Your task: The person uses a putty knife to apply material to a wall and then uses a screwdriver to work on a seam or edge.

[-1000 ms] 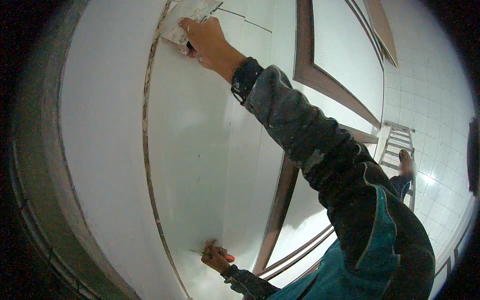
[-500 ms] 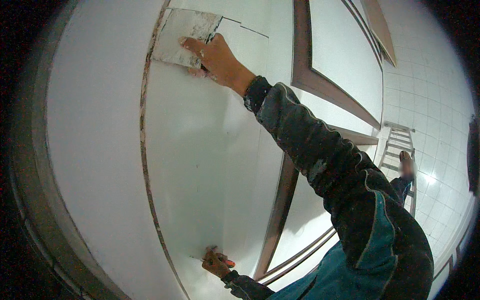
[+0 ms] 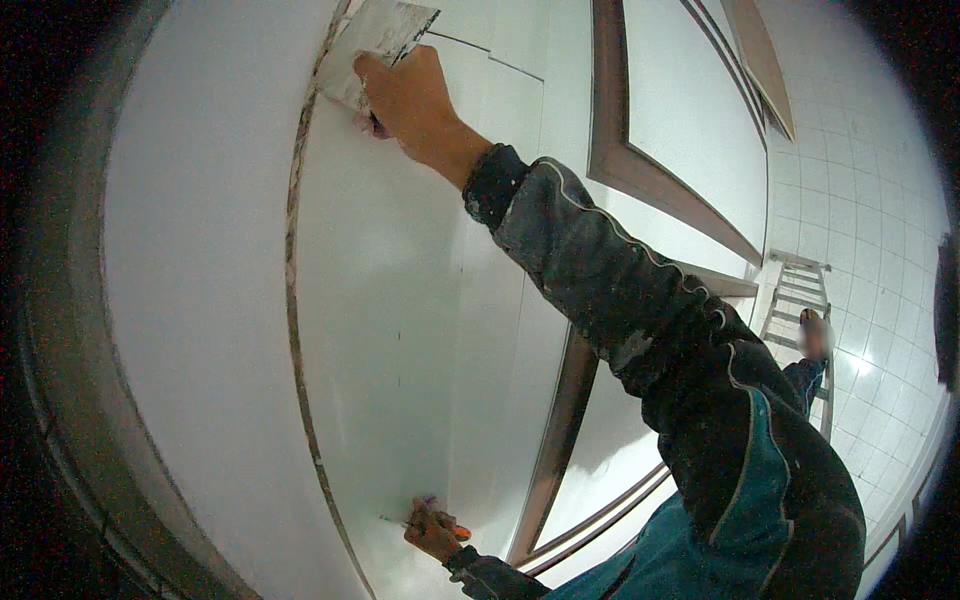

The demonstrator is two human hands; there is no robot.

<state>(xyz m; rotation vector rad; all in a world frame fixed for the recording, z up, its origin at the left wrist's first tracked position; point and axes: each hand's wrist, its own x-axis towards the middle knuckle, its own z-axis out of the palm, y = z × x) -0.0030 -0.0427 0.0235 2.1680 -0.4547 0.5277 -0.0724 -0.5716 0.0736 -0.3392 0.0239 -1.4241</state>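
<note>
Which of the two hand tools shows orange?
The tool in the left hand, its orange end showing; the right hand holds a wide, pale-smeared scraper, no orange showing.

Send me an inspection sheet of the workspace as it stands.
Surface: pale panel, small dark marks; ragged brown seam along its left side.
Job's things: wide blade, smeared, near the seam's upper end; tool with an orange handle, low on the panel.
Clutter: tan board, upper right; ladder, right.
Hands: right hand grips the wide blade; left hand grips the tool.
Cables: nothing seen.
Surroundings: brown frame around white panelling; white tiles beyond.
</note>
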